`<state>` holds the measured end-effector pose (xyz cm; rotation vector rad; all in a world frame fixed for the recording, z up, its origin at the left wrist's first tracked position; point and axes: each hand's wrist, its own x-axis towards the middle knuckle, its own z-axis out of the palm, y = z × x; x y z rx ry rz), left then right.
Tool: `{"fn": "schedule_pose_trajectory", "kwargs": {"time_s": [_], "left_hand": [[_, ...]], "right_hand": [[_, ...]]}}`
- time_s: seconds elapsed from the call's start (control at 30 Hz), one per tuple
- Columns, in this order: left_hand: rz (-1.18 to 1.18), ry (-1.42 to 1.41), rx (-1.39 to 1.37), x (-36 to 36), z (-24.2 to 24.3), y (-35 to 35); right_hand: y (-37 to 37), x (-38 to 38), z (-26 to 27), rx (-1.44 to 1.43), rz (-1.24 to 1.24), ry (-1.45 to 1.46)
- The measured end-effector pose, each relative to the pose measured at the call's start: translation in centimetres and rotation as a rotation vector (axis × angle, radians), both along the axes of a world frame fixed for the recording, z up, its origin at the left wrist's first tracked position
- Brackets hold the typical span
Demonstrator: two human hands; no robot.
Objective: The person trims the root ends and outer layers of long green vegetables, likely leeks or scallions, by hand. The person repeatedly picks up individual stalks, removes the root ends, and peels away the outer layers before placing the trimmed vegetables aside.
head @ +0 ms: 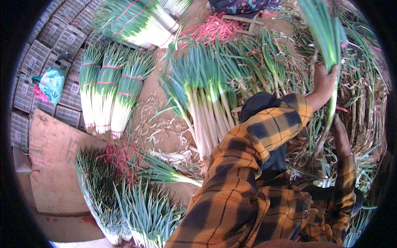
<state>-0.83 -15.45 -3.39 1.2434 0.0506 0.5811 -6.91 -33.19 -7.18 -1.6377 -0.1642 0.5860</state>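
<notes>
My left hand (324,80) grips a long green onion (332,104) where its white stalk meets the leaves, which fan out toward the top edge. Beside the lower stalk is my right hand (340,133); its fingers are partly hidden, and whether they grip the stalk is unclear. The onion's root end hangs over dry husks. Under and right of both hands lie rows of untrimmed onions (361,105) with brown, withered outer leaves. Left of my knee, cleaner onions with pale stalks (201,114) lie side by side on the dirt floor.
Onion bundles tied with red bands (107,90) stand at left, a larger tied bundle (139,24) behind. Red ties (217,28) lie by a small wooden frame (248,24), near a seated person (245,4). Plastic crates (69,38) and a wooden board (59,161) are far left.
</notes>
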Motion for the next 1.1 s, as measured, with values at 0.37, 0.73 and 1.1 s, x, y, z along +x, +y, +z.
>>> {"fn": "schedule_pose_trajectory", "kwargs": {"time_s": [0.37, 0.73, 1.1], "left_hand": [[-0.656, 0.217, -0.423, -2.0, 0.8, 2.4], [-0.399, 0.022, -0.179, -0.8, 0.8, -0.6], [-0.256, 0.027, -0.101, -0.5, 2.0, 1.0]], "right_hand": [[1.5, 0.1, 0.3, 0.715, -0.072, 0.538], [4.0, 3.9, 4.5, 0.233, -0.257, -0.148], [-10.4, 1.4, -16.5, -0.907, 0.484, -0.494]]}}
